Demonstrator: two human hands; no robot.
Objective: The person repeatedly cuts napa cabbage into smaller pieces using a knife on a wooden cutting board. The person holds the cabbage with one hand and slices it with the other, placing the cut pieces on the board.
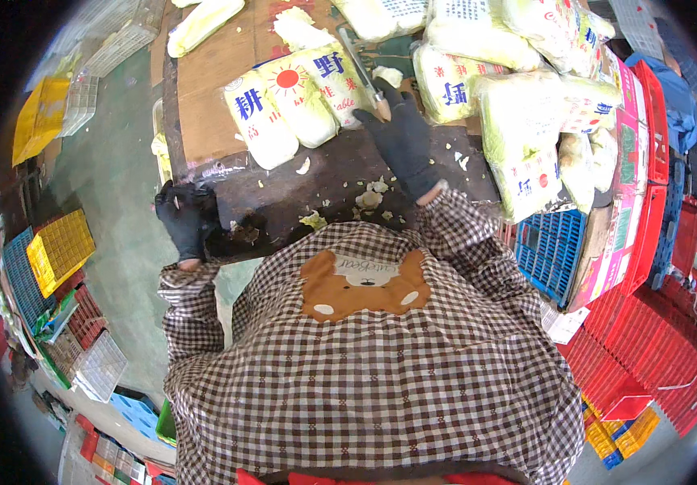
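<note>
My right hand (402, 136), in a dark glove, reaches over the table with thumb and fingers spread around the handle of a long knife (360, 66). Whether the fingers grip the handle or only touch it I cannot tell. The blade points away from me, beside a printed plastic bag of napa cabbages (288, 103) that bears writing. Trimmed cabbage leaves (301, 29) lie at the bag's far end. At the table's near left corner is my left hand (188, 215), in a black glove with curled fingers. What it may hold is hidden.
Bagged napa cabbages (521, 115) are piled on the right, beside a pink carton (618, 230) and a blue crate (551, 254). Leaf scraps (370, 199) litter the dark table edge (336, 163). An unbagged cabbage (203, 27) lies far left. Red crates (645, 345) stand at right, yellow crates (60, 251) at left.
</note>
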